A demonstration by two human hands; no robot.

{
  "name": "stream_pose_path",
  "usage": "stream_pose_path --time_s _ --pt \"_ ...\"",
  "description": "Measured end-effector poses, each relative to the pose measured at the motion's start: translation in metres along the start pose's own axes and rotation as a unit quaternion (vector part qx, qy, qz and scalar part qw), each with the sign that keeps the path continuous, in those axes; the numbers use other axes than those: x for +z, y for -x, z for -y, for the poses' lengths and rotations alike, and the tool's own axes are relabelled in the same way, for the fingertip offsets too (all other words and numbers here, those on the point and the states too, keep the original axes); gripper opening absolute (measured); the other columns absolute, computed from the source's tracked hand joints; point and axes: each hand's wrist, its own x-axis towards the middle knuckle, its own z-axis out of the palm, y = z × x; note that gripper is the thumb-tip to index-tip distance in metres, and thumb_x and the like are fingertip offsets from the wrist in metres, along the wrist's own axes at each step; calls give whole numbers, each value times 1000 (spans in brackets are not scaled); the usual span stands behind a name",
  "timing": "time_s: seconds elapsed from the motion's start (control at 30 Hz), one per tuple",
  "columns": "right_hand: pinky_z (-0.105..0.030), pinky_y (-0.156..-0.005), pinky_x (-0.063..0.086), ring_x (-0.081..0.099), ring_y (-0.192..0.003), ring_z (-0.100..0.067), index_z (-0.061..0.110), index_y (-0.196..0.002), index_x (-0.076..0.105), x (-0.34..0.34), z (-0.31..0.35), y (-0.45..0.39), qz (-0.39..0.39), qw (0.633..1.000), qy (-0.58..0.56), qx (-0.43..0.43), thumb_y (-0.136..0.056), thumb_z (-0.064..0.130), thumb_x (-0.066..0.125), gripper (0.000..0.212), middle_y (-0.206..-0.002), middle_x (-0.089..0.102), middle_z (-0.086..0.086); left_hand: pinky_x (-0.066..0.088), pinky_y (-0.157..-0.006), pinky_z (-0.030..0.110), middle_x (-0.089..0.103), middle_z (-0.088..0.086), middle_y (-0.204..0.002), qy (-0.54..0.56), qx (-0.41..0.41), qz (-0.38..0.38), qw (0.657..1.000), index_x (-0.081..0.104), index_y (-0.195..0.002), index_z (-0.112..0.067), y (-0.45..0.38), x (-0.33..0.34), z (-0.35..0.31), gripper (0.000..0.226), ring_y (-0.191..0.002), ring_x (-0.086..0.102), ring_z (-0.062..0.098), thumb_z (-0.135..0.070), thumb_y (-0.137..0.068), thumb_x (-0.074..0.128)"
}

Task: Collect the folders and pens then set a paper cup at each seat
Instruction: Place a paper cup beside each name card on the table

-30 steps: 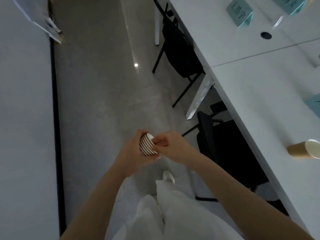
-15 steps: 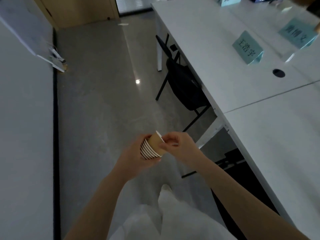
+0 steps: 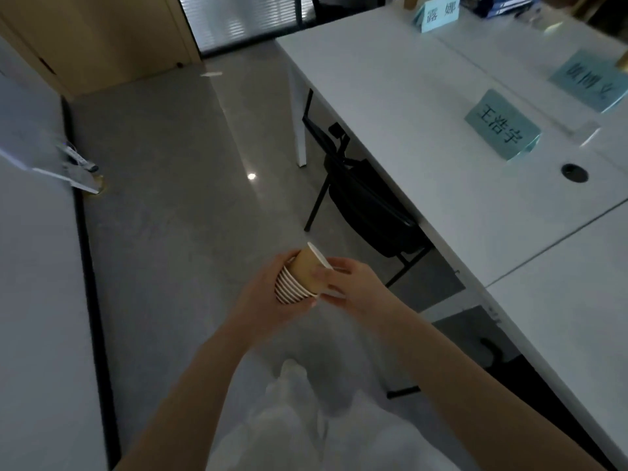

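Hands work beside the long white table: left hand wraps a stack of brown paper cups, right hand fingers pinch the top cup's rim, separating it; placing it at the near seat likely comes next.

Grey floor fills the middle, one bright light spot on it; white table at right; black chair tucked beneath; wooden door upper left.

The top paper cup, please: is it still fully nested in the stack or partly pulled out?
Partly pulled out: the top cup juts tilted from the stack, pinched by the right hand.
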Motion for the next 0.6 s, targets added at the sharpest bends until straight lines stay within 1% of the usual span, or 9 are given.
stream_pose_path --time_s 0.07,0.17,0.23,0.33,0.37,0.4,0.43,0.5,0.6 --pt "-39 -92 55 66 -107 -25 8 -130 52 12 19 -19 -11 998 -63 1 -78 22 78 59 -122 63 -13 54 -91 37 62 -12 -123 7 3 17 1000 47 -135 -34 -27 -20 2 75 -109 61 7 -40 -68 81" --pt "-42 -90 57 66 -107 -27 9 -130 50 16 51 -47 -27 991 -131 -16 -74 24 80 65 -123 62 -16 55 -89 39 63 -12 -120 -1 12 43 999 48 -133 -33 -74 -42 3 76 -106 63 5 -45 -65 78" --pt "-43 -91 56 65 -106 -25 9 -130 51 8 71 -56 -37 988 -144 -37 -83 22 72 54 -121 63 -14 56 -87 40 64 -14 -116 -12 21 50 998 47 -132 -35 -100 -47 3 77 -102 63 4 -50 -62 77" --pt "-40 -91 53 59 -95 -25 -1 -124 54 -22 105 -73 -78 974 -188 -95 -93 12 58 34 -104 56 -14 55 -88 40 59 -19 -110 -31 20 62 997 42 -131 -45 -140 -46 3 81 -100 61 6 -55 -59 78" --pt "-42 -94 52 59 -99 -24 0 -120 57 -34 115 -79 -99 967 -206 -112 -94 11 57 28 -106 57 -14 54 -90 38 57 -23 -110 -32 18 67 997 40 -132 -48 -150 -44 0 82 -102 60 5 -55 -60 78" --pt "-44 -97 51 60 -106 -24 4 -119 58 -50 129 -90 -120 960 -222 -126 -94 10 57 26 -112 60 -12 52 -92 36 54 -27 -110 -30 17 72 997 38 -134 -49 -168 -42 -3 84 -104 58 3 -53 -61 79" --pt "-45 -97 51 60 -112 -25 8 -122 56 -64 139 -99 -142 955 -223 -133 -93 10 58 29 -119 60 -11 51 -94 34 53 -29 -110 -31 14 75 997 37 -135 -49 -180 -40 -6 85 -105 57 1 -50 -62 80" --pt "-46 -96 52 57 -117 -27 11 -128 51 -94 160 -125 -178 947 -224 -142 -91 12 62 38 -128 55 -9 51 -95 34 55 -26 -111 -38 20 76 996 38 -135 -49 -214 -35 -15 84 -105 57 1 -48 -63 81" --pt "-48 -95 52 56 -118 -27 19 -116 52 -135 186 -168 -239 942 -181 -149 -89 11 65 31 -121 53 -3 51 -96 39 57 -23 -113 -39 23 70 997 39 -134 -50 -263 -27 -29 83 -105 59 4 -54 -60 77"
